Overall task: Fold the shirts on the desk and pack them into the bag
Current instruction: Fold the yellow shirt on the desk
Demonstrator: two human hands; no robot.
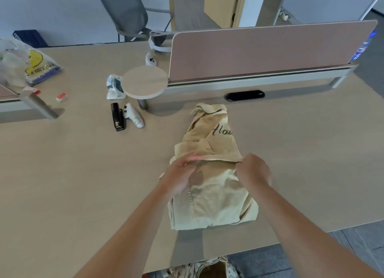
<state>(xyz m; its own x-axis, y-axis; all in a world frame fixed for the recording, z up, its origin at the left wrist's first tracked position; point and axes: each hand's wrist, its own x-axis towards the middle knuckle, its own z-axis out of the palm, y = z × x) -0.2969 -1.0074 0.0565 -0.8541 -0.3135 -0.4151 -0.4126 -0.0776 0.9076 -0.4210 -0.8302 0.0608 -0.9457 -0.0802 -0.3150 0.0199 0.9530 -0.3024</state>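
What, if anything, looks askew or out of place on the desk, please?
The beige shirt lies unevenly: its far collar end is bunched and crooked, while the left hand and right hand hold its middle fold.

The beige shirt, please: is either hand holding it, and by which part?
The left hand and right hand each grip the beige shirt by the folded edge across its middle, one at each end.

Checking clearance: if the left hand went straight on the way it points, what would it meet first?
Probably more of the shirt the left hand grips: its far half with dark lettering. Beyond stands the divider panel; depth is unclear.
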